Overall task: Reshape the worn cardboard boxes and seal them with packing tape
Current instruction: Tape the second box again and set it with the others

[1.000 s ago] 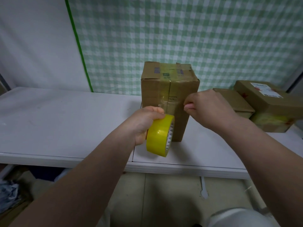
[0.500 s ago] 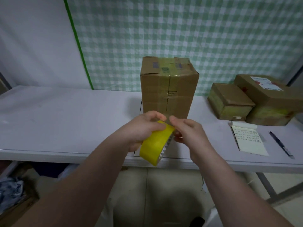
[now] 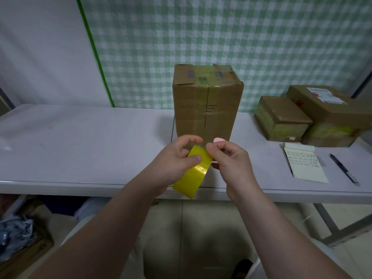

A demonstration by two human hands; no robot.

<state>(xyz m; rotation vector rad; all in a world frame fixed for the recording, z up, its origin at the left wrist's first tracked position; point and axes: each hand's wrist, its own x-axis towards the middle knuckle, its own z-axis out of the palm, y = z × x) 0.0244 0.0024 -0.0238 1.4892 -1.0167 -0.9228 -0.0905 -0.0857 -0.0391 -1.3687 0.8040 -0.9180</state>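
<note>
Left hand [image 3: 177, 161] is gripping tape [image 3: 193, 175] by its rim. Right hand [image 3: 228, 159], curled round a pink thing [image 3: 219, 140], is thumbing the tape's top edge. Box [image 3: 205, 105] is standing upright on table [image 3: 80, 137], directly beyond both hands.

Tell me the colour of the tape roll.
The tape roll is bright yellow, clearest in the head view.

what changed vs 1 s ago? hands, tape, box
The right hand let go of the front of the box and pulled back to the roll, where its fingertips now pinch at the upper edge. The left hand, gripping the roll throughout, drew it away from the box toward the near edge of the table. The box stayed upright in place; the small boxes did not move.
</note>
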